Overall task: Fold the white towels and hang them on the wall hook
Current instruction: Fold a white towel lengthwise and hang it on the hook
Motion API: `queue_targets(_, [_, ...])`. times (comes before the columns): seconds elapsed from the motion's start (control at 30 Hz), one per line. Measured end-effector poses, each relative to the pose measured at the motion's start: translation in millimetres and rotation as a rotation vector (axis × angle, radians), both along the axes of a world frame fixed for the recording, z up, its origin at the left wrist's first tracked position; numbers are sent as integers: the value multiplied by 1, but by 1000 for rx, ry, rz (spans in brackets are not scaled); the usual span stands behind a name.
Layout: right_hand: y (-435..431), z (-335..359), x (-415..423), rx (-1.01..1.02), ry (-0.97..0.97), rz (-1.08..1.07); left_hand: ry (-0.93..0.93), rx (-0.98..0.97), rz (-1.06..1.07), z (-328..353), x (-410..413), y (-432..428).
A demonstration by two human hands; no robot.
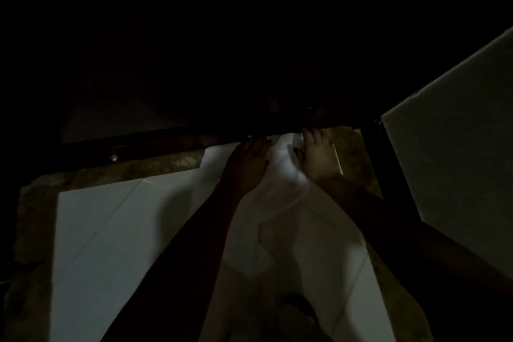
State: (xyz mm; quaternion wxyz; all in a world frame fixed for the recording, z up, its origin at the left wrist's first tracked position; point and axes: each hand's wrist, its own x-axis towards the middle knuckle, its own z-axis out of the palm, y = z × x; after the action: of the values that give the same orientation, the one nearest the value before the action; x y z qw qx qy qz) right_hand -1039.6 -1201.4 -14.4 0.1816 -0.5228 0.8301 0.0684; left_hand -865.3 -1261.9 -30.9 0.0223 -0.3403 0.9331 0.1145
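Observation:
The scene is very dark. A white towel (280, 175) hangs down between my two raised arms, its top up against a dark horizontal band (166, 133) on the wall. My left hand (249, 159) lies on the towel's upper left part, its fingers reaching toward the dark band. My right hand (317, 157) lies on the towel's upper right part with fingers stretched up. Any hook is lost in the darkness above the hands.
White floor tiles (111, 230) with a brownish border (36, 216) lie below. A pale wall or door panel (455, 147) stands to the right, beside a dark upright frame (374, 153). A small metal knob (113, 157) glints at left under the dark band.

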Motion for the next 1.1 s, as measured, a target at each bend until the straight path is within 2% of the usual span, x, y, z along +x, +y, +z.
queue_targets(0.07, [-8,-36,-15,-104,22,-38,75,41,-43,-36,-18,-19])
queue_targets(0.13, [-7,-67,-29,-214,49,-63,66,172,-44,-68,-30,-28])
queue_targets(0.17, [-6,-81,-36,-270,40,-76,66,174,-39,-82,-35,-29])
queue_targets(0.33, [1,-118,-52,-485,-150,-92,120,25,85,-113,-59,-33])
queue_targets(0.4, [8,-113,-49,-555,-199,-50,92,-20,83,-110,-59,-36])
queue_targets(0.47, [15,-93,-45,-534,-230,31,127,24,48,-90,-50,-37])
queue_targets(0.53, [24,-61,-40,-475,-267,115,225,212,74,-58,-34,-38])
queue_targets(0.6, [35,-23,-33,-423,-312,158,235,444,182,-17,-15,-37])
queue_targets(0.67, [43,25,-22,-388,-366,141,248,600,234,24,1,-29])
queue_targets(0.77, [47,106,2,-356,-479,89,266,816,200,96,15,-8])
queue_targets(0.87, [46,196,23,-302,-561,55,314,849,201,175,25,17])
queue_targets(0.97, [38,295,36,-214,-601,136,408,867,378,268,41,27])
queue_targets(1.1, [27,444,46,-186,-755,122,358,858,407,419,69,15])
